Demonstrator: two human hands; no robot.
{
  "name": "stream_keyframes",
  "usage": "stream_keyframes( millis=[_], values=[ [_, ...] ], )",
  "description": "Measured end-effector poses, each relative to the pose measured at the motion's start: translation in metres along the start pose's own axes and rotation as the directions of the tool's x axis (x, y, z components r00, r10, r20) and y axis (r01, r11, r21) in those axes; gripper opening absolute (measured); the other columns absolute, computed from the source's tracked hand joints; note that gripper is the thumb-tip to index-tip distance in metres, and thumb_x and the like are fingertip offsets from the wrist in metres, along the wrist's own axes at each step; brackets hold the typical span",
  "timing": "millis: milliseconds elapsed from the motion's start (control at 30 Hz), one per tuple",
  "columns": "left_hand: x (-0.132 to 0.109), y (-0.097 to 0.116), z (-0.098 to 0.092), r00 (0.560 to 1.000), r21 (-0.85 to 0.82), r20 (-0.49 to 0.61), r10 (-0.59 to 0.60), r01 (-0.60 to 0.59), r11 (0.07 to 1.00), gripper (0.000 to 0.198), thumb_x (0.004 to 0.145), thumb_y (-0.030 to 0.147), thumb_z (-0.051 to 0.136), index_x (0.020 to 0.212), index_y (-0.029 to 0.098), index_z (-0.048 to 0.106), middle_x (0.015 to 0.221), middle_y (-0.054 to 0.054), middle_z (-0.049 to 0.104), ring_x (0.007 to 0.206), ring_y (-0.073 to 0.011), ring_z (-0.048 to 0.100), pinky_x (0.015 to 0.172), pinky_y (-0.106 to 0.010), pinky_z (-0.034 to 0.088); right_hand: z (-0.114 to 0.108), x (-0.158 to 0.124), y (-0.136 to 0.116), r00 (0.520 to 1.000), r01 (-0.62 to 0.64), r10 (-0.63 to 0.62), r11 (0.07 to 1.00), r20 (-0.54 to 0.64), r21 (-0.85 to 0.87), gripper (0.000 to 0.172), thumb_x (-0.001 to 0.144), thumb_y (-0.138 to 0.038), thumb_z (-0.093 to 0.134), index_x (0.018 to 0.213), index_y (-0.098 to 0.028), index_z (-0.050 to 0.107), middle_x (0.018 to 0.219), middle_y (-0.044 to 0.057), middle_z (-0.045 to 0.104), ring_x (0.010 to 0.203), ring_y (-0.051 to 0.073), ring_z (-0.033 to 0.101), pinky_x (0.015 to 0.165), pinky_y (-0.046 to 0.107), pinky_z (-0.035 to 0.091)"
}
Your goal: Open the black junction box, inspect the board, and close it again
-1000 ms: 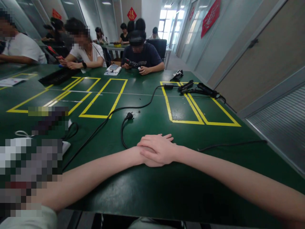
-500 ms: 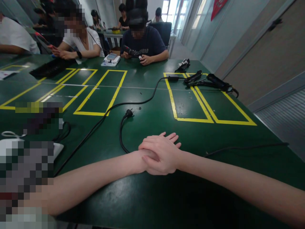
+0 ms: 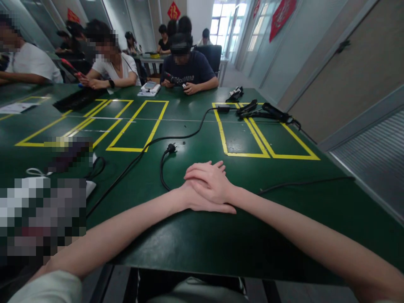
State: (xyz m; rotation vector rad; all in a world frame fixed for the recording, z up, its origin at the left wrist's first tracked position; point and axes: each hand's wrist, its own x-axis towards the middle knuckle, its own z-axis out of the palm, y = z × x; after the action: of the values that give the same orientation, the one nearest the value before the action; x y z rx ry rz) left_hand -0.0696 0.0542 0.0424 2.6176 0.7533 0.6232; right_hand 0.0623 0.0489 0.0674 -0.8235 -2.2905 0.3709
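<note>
1. The right hand (image 3: 208,181) lies across the back of the left hand (image 3: 202,203), fingers extended, above the green surface (image 3: 202,242).
2. Beyond them, a black power plug (image 3: 171,148) rests near a long black cable (image 3: 172,138).
3. Yellow tape (image 3: 249,155) outlines rectangles; a black hinged device (image 3: 275,112) lies across some at the far right.
4. Opposite, a person in a dark T-shirt (image 3: 191,71) holds a black handheld tool (image 3: 172,78).

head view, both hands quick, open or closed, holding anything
Left hand: open, thumb out, partly covered; palm hidden, so can't tell if it holds anything.
Right hand: open, laid over the left, no object visible in it.
</note>
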Motion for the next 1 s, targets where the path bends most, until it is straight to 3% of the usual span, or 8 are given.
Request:
stream_keyframes(
  millis=[67,167,300,400,467,733,867,1000],
  values=[
    [-0.002,0.001,-0.026,0.998,-0.034,-0.008,0.063,-0.063,0.997,0.098,0.067,0.085,0.078,0.132,0.013,0.068,0.134,-0.016,0.072,0.131,-0.0397,0.065,0.121,-0.055,0.046,-0.016,-0.005,-0.004,0.995,0.012,-0.009,0.999,-0.102,0.03,0.026,0.102,-0.029,0.05,0.114,-0.02,0.072,0.122,0.011,0.071,0.113,0.027,0.068,0.101,0.046,0.058],
    [-0.015,-0.011,-0.064,0.988,-0.026,-0.102,0.114,-0.117,0.993,0.101,0.077,0.095,0.057,0.136,0.013,0.067,0.139,-0.019,0.07,0.137,-0.0413,0.06,0.124,-0.063,0.038,-0.034,-0.026,-0.011,0.965,-0.019,0.022,1.0,-0.262,0.012,0.02,0.103,-0.026,0.055,0.118,-0.022,0.068,0.123,0.013,0.069,0.117,0.026,0.067,0.101,0.046,0.058],
    [-0.048,-0.041,-0.093,0.964,-0.05,-0.262,0.039,-0.054,0.997,0.091,0.096,0.088,0.028,0.129,0.016,0.072,0.133,-0.016,0.074,0.136,-0.0372,0.062,0.116,-0.059,0.045,-0.036,-0.057,-0.022,0.994,0.01,-0.023,0.993,-0.11,-0.117,0.021,0.1,-0.03,0.064,0.118,-0.021,0.066,0.122,0.014,0.071,0.11,0.027,0.07,0.092,0.043,0.06],
    [-0.067,-0.054,-0.094,0.944,-0.017,-0.329,-0.02,0.016,1.0,0.085,0.1,0.082,0.026,0.122,0.016,0.075,0.125,-0.016,0.076,0.126,-0.036,0.068,0.107,-0.056,0.052,-0.03,-0.066,-0.024,0.993,0.122,-0.121,0.978,0.012,-0.169,0.013,0.1,-0.033,0.066,0.104,-0.02,0.066,0.112,0.013,0.075,0.097,0.024,0.072,0.08,0.038,0.06],
    [-0.073,-0.056,-0.092,0.953,0.014,-0.302,-0.005,0.01,1.0,0.079,0.103,0.077,0.03,0.121,0.016,0.075,0.122,-0.016,0.077,0.122,-0.0355,0.069,0.103,-0.055,0.053,-0.026,-0.067,-0.022,0.989,0.15,-0.146,0.97,0.036,-0.191,0.014,0.1,-0.033,0.065,0.098,-0.02,0.064,0.107,0.012,0.076,0.09,0.022,0.072,0.075,0.036,0.059],
    [-0.07,-0.055,-0.095,0.976,0.049,-0.215,0.022,-0.012,0.999,0.058,0.106,0.063,0.04,0.118,0.018,0.076,0.116,-0.012,0.079,0.116,-0.0321,0.071,0.1,-0.05,0.054,-0.028,-0.072,-0.018,0.985,0.086,-0.05,0.974,0.167,-0.21,0.02,0.098,-0.037,0.07,0.107,-0.019,0.065,0.111,0.013,0.076,0.09,0.023,0.07,0.072,0.035,0.057],
    [-0.071,-0.05,-0.09,0.983,0.065,-0.176,0.045,-0.035,0.997,0.054,0.106,0.059,0.043,0.117,0.017,0.075,0.116,-0.013,0.079,0.116,-0.0316,0.071,0.1,-0.049,0.055,-0.027,-0.072,-0.024,0.985,0.057,-0.024,0.98,0.171,-0.191,0.015,0.098,-0.028,0.068,0.109,-0.019,0.064,0.109,0.012,0.074,0.088,0.022,0.068,0.07,0.034,0.055],
    [-0.07,-0.048,-0.087,0.977,0.071,-0.203,0.072,-0.059,0.996,0.052,0.107,0.057,0.043,0.116,0.017,0.075,0.114,-0.012,0.08,0.114,-0.0302,0.072,0.099,-0.048,0.056,-0.028,-0.07,-0.02,0.996,-0.018,0.023,0.997,0.083,-0.069,0.008,0.098,-0.024,0.066,0.105,-0.021,0.064,0.104,0.011,0.074,0.086,0.022,0.068,0.07,0.034,0.056]
  ],
)
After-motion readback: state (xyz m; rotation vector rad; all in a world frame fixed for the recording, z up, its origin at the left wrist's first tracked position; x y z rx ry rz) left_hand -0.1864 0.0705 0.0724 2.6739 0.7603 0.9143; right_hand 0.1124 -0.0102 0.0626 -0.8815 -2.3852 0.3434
